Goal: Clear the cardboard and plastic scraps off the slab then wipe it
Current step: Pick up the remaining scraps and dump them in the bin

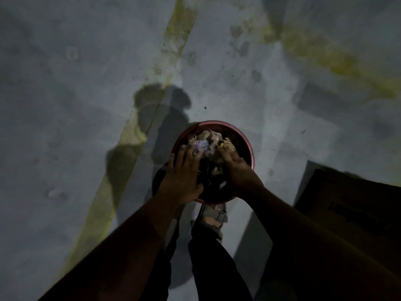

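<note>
Head view, dim light. Grey concrete floor [65,105] with faded yellow stripe [121,148]. Dark box-like object [351,203] at right, cut off, unidentifiable. Red round bin [249,146] holds cardboard scraps [213,135] and crinkled plastic [201,145]. Left hand [184,172] and right hand [234,168] press flat on the pile, fingers extended. No legible writing.
</note>
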`<state>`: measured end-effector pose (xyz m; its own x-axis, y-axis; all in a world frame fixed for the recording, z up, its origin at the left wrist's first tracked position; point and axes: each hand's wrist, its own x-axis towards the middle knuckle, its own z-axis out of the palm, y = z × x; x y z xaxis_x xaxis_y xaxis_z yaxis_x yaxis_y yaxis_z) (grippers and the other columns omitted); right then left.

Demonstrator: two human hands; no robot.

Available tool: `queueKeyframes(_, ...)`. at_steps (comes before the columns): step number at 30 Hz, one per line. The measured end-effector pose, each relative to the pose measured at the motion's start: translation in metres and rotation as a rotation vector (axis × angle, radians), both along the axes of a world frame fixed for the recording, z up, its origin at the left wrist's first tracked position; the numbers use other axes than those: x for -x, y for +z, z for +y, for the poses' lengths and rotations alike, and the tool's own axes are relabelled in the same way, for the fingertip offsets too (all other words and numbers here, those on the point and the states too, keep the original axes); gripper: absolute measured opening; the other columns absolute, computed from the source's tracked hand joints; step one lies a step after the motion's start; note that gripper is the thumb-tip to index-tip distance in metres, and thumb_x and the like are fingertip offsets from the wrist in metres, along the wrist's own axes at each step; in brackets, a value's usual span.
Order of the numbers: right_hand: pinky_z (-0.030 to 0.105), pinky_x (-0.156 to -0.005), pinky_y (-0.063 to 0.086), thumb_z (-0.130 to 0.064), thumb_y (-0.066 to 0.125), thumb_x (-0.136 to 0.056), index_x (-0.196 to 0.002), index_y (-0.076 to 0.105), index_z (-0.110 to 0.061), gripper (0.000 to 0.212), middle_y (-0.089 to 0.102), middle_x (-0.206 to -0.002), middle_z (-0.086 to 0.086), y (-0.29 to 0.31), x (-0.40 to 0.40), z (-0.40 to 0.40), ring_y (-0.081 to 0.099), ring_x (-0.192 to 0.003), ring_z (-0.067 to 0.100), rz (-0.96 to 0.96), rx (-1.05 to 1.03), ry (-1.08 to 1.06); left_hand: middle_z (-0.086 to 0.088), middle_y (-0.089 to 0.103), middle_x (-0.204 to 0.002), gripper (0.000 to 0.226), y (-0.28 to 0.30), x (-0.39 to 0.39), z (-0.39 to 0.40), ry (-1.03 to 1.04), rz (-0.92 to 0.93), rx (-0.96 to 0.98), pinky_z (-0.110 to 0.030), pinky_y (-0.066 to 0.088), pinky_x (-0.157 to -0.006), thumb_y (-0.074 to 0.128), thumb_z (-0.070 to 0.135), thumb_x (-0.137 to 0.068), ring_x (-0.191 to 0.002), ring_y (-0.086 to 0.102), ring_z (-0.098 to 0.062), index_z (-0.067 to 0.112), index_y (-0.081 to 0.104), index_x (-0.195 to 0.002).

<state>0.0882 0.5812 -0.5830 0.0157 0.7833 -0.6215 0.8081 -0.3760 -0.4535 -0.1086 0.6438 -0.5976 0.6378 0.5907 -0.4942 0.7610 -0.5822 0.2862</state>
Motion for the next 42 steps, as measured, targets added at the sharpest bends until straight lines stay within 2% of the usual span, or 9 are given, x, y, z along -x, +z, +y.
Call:
queueKeyframes(3, 0.046, -0.099, 0.054, -0.036, 0.070, -0.091, -0.140, 0.057, -0.014, 0.055, 0.062, -0.136, 0.017, 0.018, 0.002, -0.002, 0.062, -0.121, 0.038, 0.021, -0.002, -0.109, -0.019, 0.021, -0.164, 0.105, 0.022, 0.008, -0.004, 0.014, -0.056, -0.010, -0.063, 0.028, -0.112, 0.069, 0.047, -0.072, -0.151, 0.019, -0.040, 0.013, 0.015, -0.156)
queueKeyframes(6, 0.031, -0.093, 0.053, -0.025, 0.052, -0.103, -0.130, 0.063, -0.013, 0.032, 0.068, -0.124, 0.012, 0.024, 0.008, 0.005, 0.067, -0.111, 0.027, -0.020, 0.017, -0.069, -0.022, 0.025, -0.162, 0.100, 0.028, 0.014, -0.004, -0.026, -0.075, -0.036, -0.064, 0.031, -0.109, 0.065, 0.047, -0.072, -0.149, 0.023, -0.041, 0.009, 0.024, -0.154)
queueKeyframes(10, 0.032, -0.095, 0.051, -0.010, 0.057, -0.096, -0.142, 0.054, -0.024, 0.048, 0.058, -0.139, 0.007, 0.030, 0.013, 0.005, 0.063, -0.117, 0.025, -0.070, -0.136, -0.055, -0.021, 0.012, -0.166, 0.099, 0.030, 0.018, -0.002, -0.063, -0.048, -0.057, -0.060, 0.025, -0.115, 0.067, 0.046, -0.080, -0.152, 0.013, -0.040, 0.010, 0.017, -0.157)
queueKeyframes(13, 0.041, -0.099, 0.050, -0.019, 0.066, -0.090, -0.146, 0.047, -0.022, 0.060, 0.052, -0.143, 0.008, 0.035, 0.020, -0.005, 0.054, -0.125, 0.029, -0.073, -0.216, -0.017, -0.019, 0.009, -0.167, 0.091, 0.040, 0.019, -0.004, -0.072, -0.032, -0.071, -0.060, 0.022, -0.116, 0.062, 0.044, -0.087, -0.153, 0.008, -0.037, 0.008, 0.018, -0.158)
queueKeyframes(18, 0.054, -0.120, 0.027, -0.049, 0.030, -0.098, -0.157, 0.027, -0.016, 0.067, 0.030, -0.162, 0.012, 0.083, 0.031, -0.022, 0.024, -0.151, 0.029, -0.248, -0.172, -0.057, -0.011, 0.028, -0.163, 0.078, 0.094, 0.015, -0.009, -0.023, -0.146, -0.102, -0.061, 0.030, -0.114, 0.052, 0.043, -0.087, -0.152, 0.021, -0.027, 0.009, 0.034, -0.154)
queueKeyframes(26, 0.053, -0.125, 0.011, -0.055, 0.016, -0.099, -0.161, 0.018, -0.018, 0.071, 0.015, -0.168, 0.009, 0.251, 0.062, -0.042, 0.008, -0.156, 0.026, -0.283, -0.231, -0.139, -0.004, 0.008, -0.169, 0.085, 0.269, 0.018, -0.018, 0.002, -0.164, -0.145, -0.051, 0.016, -0.123, 0.057, 0.042, -0.094, -0.156, 0.005, -0.022, 0.017, 0.011, -0.161)
queueKeyframes(34, 0.056, -0.123, 0.011, -0.048, 0.032, -0.103, -0.160, 0.022, -0.021, 0.063, 0.015, -0.169, 0.005, 0.405, 0.115, -0.084, 0.006, -0.156, 0.023, -0.380, -0.309, -0.279, -0.008, 0.019, -0.167, 0.080, 0.420, 0.052, -0.044, -0.208, -0.289, -0.307, -0.050, 0.019, -0.122, 0.059, 0.041, -0.093, -0.155, 0.015, -0.023, 0.011, 0.024, -0.158)
queueKeyframes(37, 0.055, -0.124, 0.008, -0.049, 0.031, -0.104, -0.160, 0.020, -0.023, 0.062, 0.010, -0.170, 0.003, 0.454, 0.129, -0.110, 0.003, -0.157, 0.020, -0.426, -0.351, -0.407, -0.008, 0.020, -0.167, 0.074, 0.465, 0.056, -0.055, -0.266, -0.354, -0.330, -0.050, 0.019, -0.121, 0.045, 0.045, -0.096, -0.154, 0.017, -0.023, 0.011, 0.025, -0.158)
queueKeyframes(42, 0.058, -0.122, 0.014, -0.055, 0.024, -0.104, -0.160, 0.020, -0.024, 0.065, 0.012, -0.169, 0.003, 0.513, 0.136, -0.167, 0.005, -0.156, 0.022, -0.554, -0.391, -0.583, -0.003, -0.011, -0.168, 0.076, 0.531, 0.036, -0.082, -0.482, -0.320, -0.367, -0.047, 0.001, -0.125, 0.029, 0.052, -0.103, -0.155, -0.010, -0.018, 0.016, -0.004, -0.161)
